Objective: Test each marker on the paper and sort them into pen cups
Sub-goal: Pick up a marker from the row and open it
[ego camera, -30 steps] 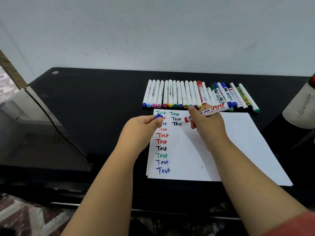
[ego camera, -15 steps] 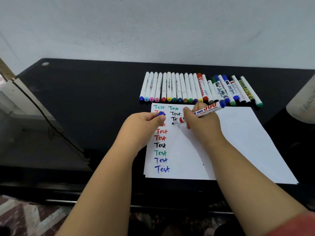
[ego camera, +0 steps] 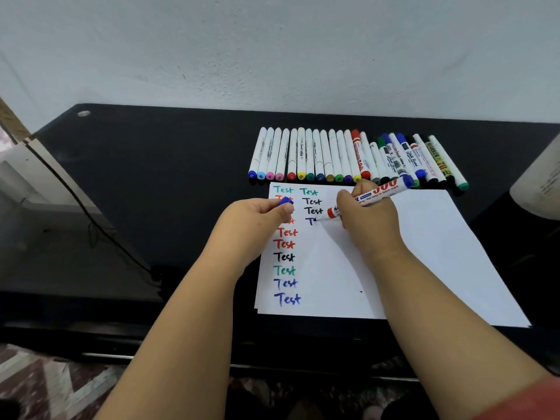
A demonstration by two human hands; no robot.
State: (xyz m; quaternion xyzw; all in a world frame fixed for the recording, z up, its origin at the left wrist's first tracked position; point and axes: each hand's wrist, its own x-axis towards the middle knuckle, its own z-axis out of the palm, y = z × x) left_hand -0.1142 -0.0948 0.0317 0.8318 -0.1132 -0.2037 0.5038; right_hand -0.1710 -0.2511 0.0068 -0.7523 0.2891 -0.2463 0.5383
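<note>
A white sheet of paper (ego camera: 424,253) lies on the black table, with "Test" written on it several times in green, red, black and blue. My right hand (ego camera: 368,219) grips a white marker (ego camera: 372,197) with red lettering and a blue end, its tip on the paper at a partly written blue word. My left hand (ego camera: 251,222) pinches the marker's blue cap (ego camera: 285,202) over the paper's left edge. A row of several capped markers (ego camera: 348,157) lies side by side just beyond the paper. No pen cup is plainly in view.
The black table (ego camera: 151,177) runs to a pale wall behind. A whitish rounded object (ego camera: 539,183) sits at the right edge, cut off by the frame. A dark cable (ego camera: 91,225) trails down at the left, beside a lower surface.
My right hand brought the marker down from above the paper to the sheet, and blue strokes of a new word have appeared under the black ones. The left hand kept the cap.
</note>
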